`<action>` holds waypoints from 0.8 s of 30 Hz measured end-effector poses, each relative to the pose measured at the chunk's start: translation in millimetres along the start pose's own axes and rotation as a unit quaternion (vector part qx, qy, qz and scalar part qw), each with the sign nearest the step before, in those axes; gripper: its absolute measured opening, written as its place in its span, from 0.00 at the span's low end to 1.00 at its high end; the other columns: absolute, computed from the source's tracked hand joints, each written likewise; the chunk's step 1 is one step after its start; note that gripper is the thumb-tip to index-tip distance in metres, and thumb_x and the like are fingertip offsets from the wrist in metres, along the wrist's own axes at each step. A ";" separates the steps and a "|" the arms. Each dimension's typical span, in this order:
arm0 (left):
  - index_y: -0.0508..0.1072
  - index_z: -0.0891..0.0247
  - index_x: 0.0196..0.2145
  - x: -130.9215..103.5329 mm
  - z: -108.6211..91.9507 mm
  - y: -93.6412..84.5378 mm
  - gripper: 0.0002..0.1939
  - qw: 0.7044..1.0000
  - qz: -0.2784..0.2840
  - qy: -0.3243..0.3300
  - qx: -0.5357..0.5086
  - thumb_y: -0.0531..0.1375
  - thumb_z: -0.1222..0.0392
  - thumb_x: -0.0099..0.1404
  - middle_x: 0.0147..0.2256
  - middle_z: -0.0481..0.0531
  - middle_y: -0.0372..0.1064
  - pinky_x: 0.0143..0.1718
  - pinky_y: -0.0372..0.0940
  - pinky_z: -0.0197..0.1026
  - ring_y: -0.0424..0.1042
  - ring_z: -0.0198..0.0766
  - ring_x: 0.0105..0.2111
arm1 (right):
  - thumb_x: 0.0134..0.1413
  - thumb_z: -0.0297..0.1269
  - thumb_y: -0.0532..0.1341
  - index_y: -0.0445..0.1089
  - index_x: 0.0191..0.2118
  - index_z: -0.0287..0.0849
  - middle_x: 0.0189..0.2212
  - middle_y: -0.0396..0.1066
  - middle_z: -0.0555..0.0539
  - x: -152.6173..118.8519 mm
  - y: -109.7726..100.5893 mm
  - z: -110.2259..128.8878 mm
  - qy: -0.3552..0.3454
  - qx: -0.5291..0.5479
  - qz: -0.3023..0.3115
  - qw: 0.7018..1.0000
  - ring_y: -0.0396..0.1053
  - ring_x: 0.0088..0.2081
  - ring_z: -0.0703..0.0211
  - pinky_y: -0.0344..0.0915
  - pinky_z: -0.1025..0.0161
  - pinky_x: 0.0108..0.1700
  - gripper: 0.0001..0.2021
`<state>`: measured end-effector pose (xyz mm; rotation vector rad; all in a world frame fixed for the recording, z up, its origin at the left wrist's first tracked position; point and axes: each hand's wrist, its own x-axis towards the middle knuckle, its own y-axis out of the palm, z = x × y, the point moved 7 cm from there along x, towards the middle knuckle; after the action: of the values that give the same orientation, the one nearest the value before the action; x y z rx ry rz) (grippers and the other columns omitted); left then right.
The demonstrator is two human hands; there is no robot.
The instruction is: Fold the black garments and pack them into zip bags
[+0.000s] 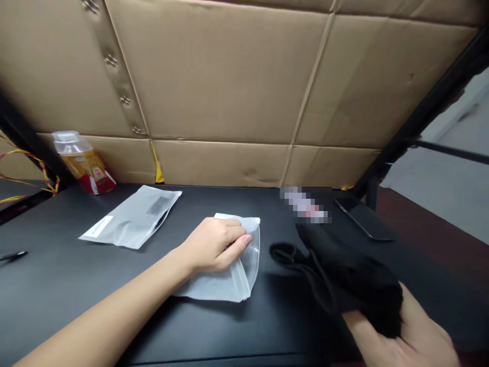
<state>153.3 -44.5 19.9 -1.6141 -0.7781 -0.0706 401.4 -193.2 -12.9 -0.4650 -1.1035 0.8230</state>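
Note:
My left hand [219, 244] is closed on a frosted plastic zip bag [217, 288]. The bag's mouth faces right and gapes a little, with the zip strip along that edge. To the right, my right hand [405, 331] grips a folded black fabric item [351, 275], thumb below it and fingers partly hidden behind. The fabric hangs above the table, apart from the bag, with a rolled loop at its left end. What kind of cloth piece it is cannot be made out.
A second frosted bag [126, 219] lies left on the black table [76, 295]. Behind it, a bottle [86, 163] leans near cardboard [217, 76]. A phone [362, 219] and a blurred-out item [305, 205] lie at back right. A pen [14, 256] is far left, below loose wires [48, 178].

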 end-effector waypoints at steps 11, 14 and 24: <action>0.53 0.58 0.27 -3.2 6.7 4.3 0.21 0.982 -0.004 -0.020 -0.188 0.43 0.52 0.80 0.27 0.47 0.59 0.33 0.57 0.42 0.59 0.38 0.28 | 0.58 0.24 0.61 0.62 0.72 0.48 0.64 0.73 0.43 22.8 76.5 92.6 -0.251 0.111 0.236 0.932 0.73 0.64 0.45 0.75 0.48 0.63 0.36; 0.56 0.59 0.27 -2.3 0.9 -2.1 0.21 0.962 0.046 0.007 -0.269 0.49 0.49 0.79 0.29 0.48 0.58 0.35 0.59 0.41 0.60 0.38 0.30 | 0.59 0.24 0.59 0.59 0.74 0.51 0.63 0.75 0.44 40.6 72.4 92.3 -0.212 0.106 0.268 0.934 0.76 0.60 0.47 0.77 0.49 0.60 0.37; 0.73 0.61 0.36 -1.7 7.9 -1.2 0.12 0.933 0.132 -0.040 -0.333 0.63 0.51 0.73 0.37 0.51 0.67 0.45 0.65 0.41 0.67 0.40 0.39 | 0.68 0.39 0.60 0.67 0.70 0.48 0.69 0.68 0.42 33.1 75.2 103.2 -0.268 0.025 0.299 0.915 0.66 0.68 0.37 0.72 0.37 0.63 0.26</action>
<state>148.4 -38.2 18.5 -2.3694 -0.6202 -0.0814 287.7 -126.7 -4.4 -0.5605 -1.4628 1.5822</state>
